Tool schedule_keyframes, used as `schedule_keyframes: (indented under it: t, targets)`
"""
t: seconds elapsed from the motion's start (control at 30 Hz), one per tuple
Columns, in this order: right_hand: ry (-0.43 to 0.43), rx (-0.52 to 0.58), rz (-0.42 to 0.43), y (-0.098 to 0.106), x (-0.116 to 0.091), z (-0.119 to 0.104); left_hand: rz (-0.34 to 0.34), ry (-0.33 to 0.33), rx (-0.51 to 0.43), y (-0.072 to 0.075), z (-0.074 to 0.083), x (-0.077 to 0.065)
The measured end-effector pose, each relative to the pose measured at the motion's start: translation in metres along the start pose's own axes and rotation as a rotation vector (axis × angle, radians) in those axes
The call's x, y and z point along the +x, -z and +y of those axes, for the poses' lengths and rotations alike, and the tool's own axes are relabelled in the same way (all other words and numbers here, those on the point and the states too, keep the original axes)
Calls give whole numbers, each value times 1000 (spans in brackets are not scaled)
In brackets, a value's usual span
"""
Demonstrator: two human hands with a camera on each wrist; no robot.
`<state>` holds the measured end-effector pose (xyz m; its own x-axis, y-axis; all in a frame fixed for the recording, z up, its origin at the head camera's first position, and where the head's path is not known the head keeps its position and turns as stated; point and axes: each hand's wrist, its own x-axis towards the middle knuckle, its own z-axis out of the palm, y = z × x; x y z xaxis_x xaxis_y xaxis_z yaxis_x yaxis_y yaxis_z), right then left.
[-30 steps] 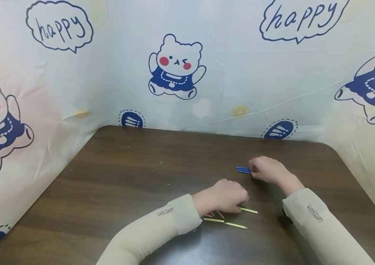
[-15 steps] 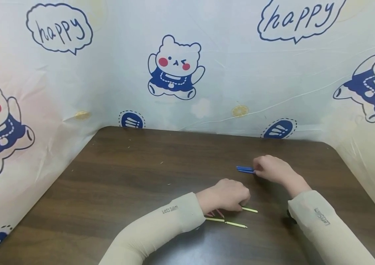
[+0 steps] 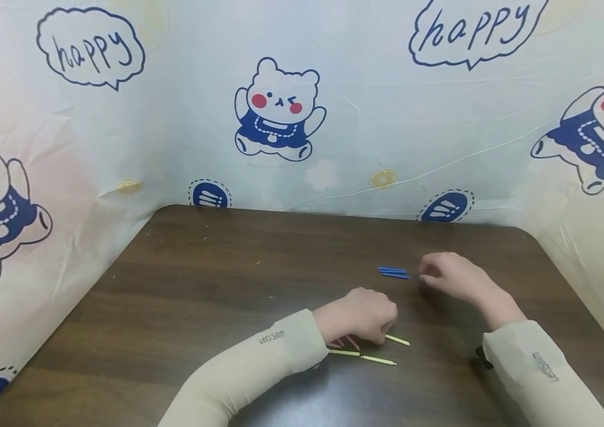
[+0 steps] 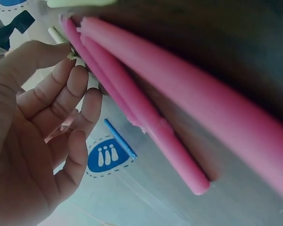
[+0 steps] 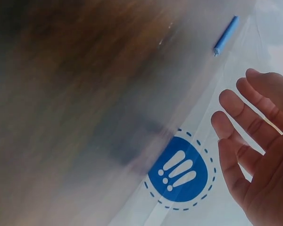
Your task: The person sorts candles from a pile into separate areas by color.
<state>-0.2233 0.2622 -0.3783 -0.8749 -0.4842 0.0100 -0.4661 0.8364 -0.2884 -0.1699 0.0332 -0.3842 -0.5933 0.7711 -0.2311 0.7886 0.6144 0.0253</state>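
My left hand point(image 3: 361, 314) is low over the table, its thumb and index fingertip pinching the end of a thin yellow stick point(image 3: 399, 340). Pink sticks point(image 4: 179, 82) loom large beside that hand in the left wrist view; the head view shows only their ends point(image 3: 352, 342) below the hand. Two more yellow sticks point(image 3: 378, 360) lie almost end to end in front of it. Farther back, several blue sticks point(image 3: 394, 272) lie side by side. Just right of them is my right hand point(image 3: 454, 276), fingers loosely bent and holding nothing, as the right wrist view point(image 5: 254, 146) confirms.
The brown wooden table point(image 3: 200, 308) has small pale specks on it. Printed cloth point(image 3: 366, 118) with bears hangs around its back and sides. A black object point(image 3: 483, 357) shows under the right sleeve.
My right hand has let go of the blue sticks and drawn back to the right, leaving them fully in sight. The left hand has stayed nearly in place at the yellow stick.
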Motion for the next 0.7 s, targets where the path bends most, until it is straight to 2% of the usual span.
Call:
schedule_keyframes:
  t: [0.3, 0.7]
  targets:
    - [-26, 14, 42, 5, -13, -1, -7, 8, -39, 3, -7, -8]
    - [-44, 20, 42, 8, -29, -10, 19, 40, -110, 11, -32, -25]
